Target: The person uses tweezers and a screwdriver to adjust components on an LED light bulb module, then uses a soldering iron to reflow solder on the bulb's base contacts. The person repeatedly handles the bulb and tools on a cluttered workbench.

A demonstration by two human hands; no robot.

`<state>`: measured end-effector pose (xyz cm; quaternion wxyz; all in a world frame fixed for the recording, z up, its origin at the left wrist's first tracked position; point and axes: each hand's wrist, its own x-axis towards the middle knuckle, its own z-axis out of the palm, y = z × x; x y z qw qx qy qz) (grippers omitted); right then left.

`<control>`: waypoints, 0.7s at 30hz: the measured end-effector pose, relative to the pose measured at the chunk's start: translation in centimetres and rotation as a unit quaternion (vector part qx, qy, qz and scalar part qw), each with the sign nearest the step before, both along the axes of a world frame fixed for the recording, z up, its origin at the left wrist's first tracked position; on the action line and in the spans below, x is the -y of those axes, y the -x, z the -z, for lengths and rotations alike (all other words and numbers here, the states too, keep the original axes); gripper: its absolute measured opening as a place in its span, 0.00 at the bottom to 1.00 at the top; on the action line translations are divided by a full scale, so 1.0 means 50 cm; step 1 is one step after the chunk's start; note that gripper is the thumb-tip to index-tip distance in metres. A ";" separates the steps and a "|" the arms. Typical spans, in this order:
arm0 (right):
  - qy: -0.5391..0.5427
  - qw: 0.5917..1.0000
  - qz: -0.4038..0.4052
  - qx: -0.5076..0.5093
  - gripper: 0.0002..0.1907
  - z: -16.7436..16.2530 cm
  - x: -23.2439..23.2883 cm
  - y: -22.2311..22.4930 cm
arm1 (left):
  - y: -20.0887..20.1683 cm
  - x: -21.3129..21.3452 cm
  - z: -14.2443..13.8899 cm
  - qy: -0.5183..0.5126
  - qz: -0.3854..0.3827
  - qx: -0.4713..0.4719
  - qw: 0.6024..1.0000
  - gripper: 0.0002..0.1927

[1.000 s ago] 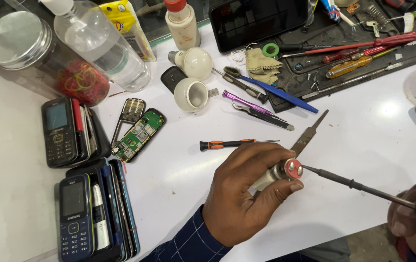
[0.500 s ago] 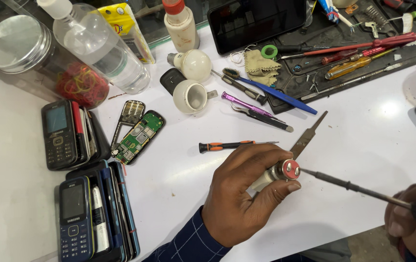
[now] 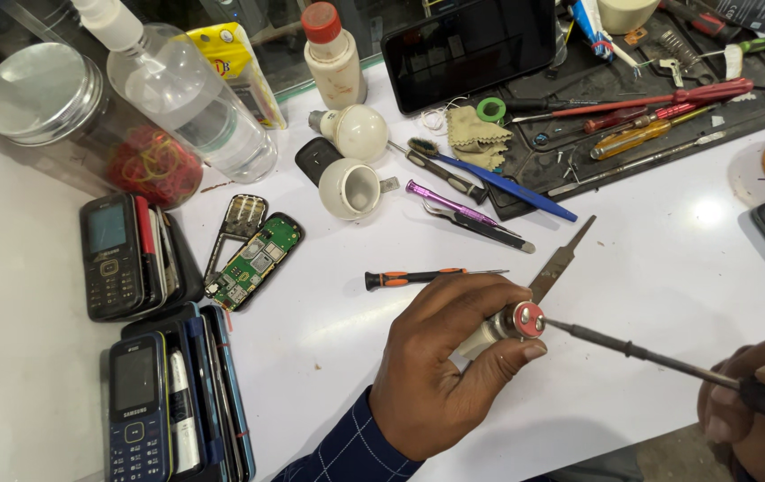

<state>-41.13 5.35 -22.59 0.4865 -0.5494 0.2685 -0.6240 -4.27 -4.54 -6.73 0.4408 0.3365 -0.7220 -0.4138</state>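
The left hand [image 3: 440, 375] is pinching a small metal cylinder with a round red end [image 3: 518, 321], fingers curled tight, over the smooth white table [image 3: 668, 268]. The right hand [image 3: 757, 419] is gripping a long dark screwdriver [image 3: 641, 353], whose tip is touching the red end.

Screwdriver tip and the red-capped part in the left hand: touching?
Touching. The head view shows the screwdriver shaft ending right on the red cap of the part in the left hand, no gap visible.
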 end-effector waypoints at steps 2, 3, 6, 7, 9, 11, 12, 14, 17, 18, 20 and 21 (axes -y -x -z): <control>0.003 1.000 0.003 -0.011 0.21 -0.015 0.005 -0.007 | -0.001 0.000 0.000 -0.005 0.003 0.001 1.000 0.18; 0.001 1.000 0.013 -0.020 0.21 -0.020 0.005 -0.011 | -0.001 0.000 0.000 -0.008 0.005 0.002 1.000 0.17; -0.006 0.996 0.063 -0.069 0.20 -0.033 -0.005 -0.014 | 0.000 0.002 0.000 0.029 -0.005 0.012 0.999 0.17; -0.010 0.995 0.074 -0.071 0.20 -0.034 -0.010 -0.014 | 0.001 0.002 0.000 0.027 -0.003 0.012 1.000 0.17; -0.020 0.994 0.088 -0.062 0.20 -0.032 -0.015 -0.011 | 0.002 0.002 -0.001 0.021 -0.002 0.013 1.000 0.17; -0.016 0.996 0.080 -0.045 0.20 -0.022 -0.012 -0.007 | 0.001 0.002 -0.002 0.014 0.000 0.013 1.000 0.17; -0.007 0.997 0.069 -0.041 0.19 -0.015 -0.007 -0.006 | 0.001 0.002 -0.002 0.010 0.000 0.013 1.000 0.17; -0.003 0.998 0.051 -0.025 0.18 -0.006 0.001 -0.002 | -0.001 0.003 -0.003 0.006 0.001 0.006 1.000 0.18; -0.028 0.999 0.031 0.014 0.18 -0.007 0.001 0.001 | -0.001 0.003 -0.004 0.005 0.004 0.004 1.000 0.17; -0.043 0.998 0.024 0.029 0.18 -0.010 -0.002 0.002 | -0.001 0.003 -0.004 0.006 0.006 0.004 1.000 0.17; -0.070 0.996 0.029 0.054 0.17 -0.017 -0.011 -0.001 | 0.000 0.002 -0.004 -0.003 0.005 0.004 1.000 0.17; -0.081 0.994 0.041 0.065 0.17 -0.019 -0.014 -0.004 | -0.001 0.002 -0.004 -0.007 0.005 0.005 1.000 0.17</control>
